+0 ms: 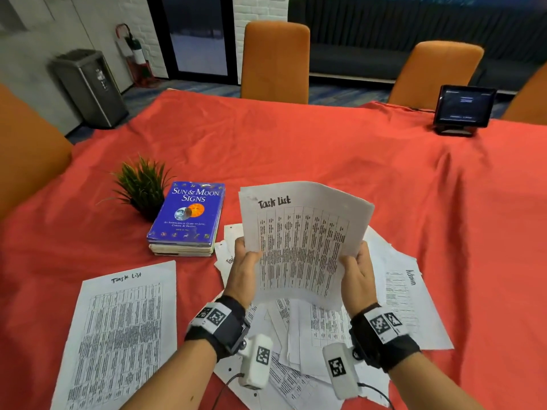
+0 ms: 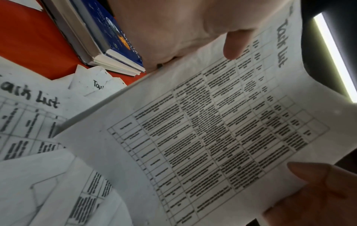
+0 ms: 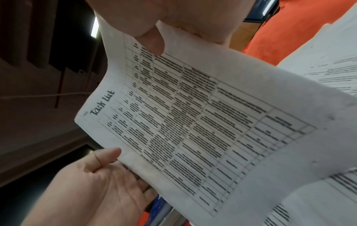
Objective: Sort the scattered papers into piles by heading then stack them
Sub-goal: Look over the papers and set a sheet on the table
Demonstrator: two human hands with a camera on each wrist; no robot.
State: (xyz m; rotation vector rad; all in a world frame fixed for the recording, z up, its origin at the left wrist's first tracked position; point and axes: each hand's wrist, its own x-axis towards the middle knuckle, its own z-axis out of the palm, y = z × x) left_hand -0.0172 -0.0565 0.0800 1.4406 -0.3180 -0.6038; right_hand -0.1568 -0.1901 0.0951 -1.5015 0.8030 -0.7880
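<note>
Both wrists sat low in the head view, and above them my left hand (image 1: 243,266) and right hand (image 1: 356,272) each pinched a side edge of one raised sheet (image 1: 302,244), thumbs on the printed face, fingers behind. Its heading read "Task List", so I judged the step in hand to be reading and classing this sheet. It hung bowed in the air above the loose heap (image 1: 325,327) on the table (image 1: 296,149), touching none of it. A matching Task List page (image 1: 124,329) lay flat to my left, apart from the heap, near the book (image 1: 189,214); a sheet headed "Admin" (image 1: 411,294) lay at the heap's right edge. Next, I reckoned, the sheet should travel left and settle squarely on that page, one grip letting go first so the paper would not buckle.
</note>
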